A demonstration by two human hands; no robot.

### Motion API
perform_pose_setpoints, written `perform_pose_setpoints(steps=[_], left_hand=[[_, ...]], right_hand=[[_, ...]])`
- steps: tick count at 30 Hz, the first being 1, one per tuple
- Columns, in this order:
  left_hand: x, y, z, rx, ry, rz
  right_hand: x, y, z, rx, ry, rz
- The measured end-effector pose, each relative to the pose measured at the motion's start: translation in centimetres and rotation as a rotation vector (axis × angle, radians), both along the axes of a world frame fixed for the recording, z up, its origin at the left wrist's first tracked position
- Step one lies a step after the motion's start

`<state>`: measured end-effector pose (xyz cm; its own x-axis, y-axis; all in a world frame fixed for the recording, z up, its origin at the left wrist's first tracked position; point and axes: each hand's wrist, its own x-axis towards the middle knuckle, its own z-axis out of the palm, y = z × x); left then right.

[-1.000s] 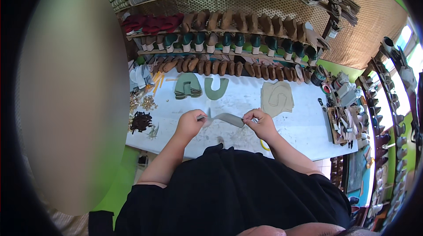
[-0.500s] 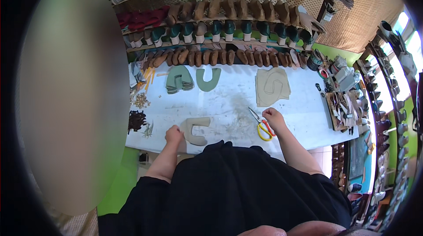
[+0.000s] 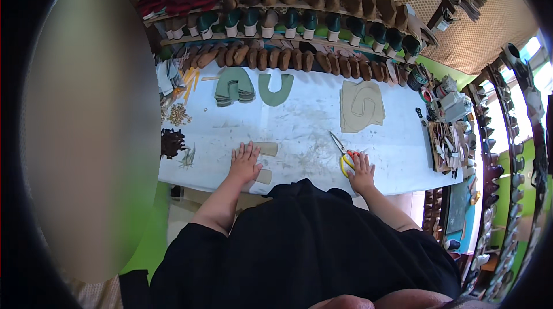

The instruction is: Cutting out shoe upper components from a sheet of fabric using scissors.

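Note:
My left hand [image 3: 245,162] lies flat with spread fingers on a beige U-shaped cutout [image 3: 266,149]. It hides the curved middle, and two arms of the cutout stick out to the right. My right hand [image 3: 361,174] rests flat on the table, fingers stretched, partly over the red handle of a pair of scissors [image 3: 345,164]. The scissors have one yellow and one red loop, with their blades pointing up and left. Farther back sit a stack of green U-shaped pieces [image 3: 231,91], a single green U-shaped piece [image 3: 276,97] and beige sheets [image 3: 363,121] with a curved outline drawn on top.
A white-covered table [image 3: 299,119] fills the middle. Wooden shoe lasts [image 3: 340,66] and green-toed shoes [image 3: 309,21] line shelves behind it. Dark scraps [image 3: 171,143] lie at the left edge, a tool box [image 3: 444,146] at the right. A blurred patch covers the far left.
My left hand has moved from the cutout's left edge onto it and flattened. My right hand has opened out and come down by the scissors' handles. The view has shifted slightly.

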<state>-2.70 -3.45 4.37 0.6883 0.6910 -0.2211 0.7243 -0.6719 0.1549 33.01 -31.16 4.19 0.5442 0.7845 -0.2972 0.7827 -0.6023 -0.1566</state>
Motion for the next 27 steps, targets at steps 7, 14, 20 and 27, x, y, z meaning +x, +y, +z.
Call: perform_pose_setpoints(steps=[7, 14, 20, 27], left_hand=[[1.8, -0.1, -1.8, 0.041, -0.029, 0.019], [3.0, -0.6, 0.8, -0.037, 0.016, -0.212], [3.3, 0.6, 2.3, -0.033, 0.055, -0.186], [0.3, 3.3, -0.9, -0.044, -0.054, 0.022]], right_hand=[[-1.1, 0.0, -1.7, 0.136, -0.120, 0.037], [-0.7, 0.5, -1.1, 0.217, -0.110, 0.178], [-0.6, 0.7, -0.3, 0.247, -0.063, 0.170], [0.0, 0.7, -0.3, 0.265, -0.070, 0.190]])
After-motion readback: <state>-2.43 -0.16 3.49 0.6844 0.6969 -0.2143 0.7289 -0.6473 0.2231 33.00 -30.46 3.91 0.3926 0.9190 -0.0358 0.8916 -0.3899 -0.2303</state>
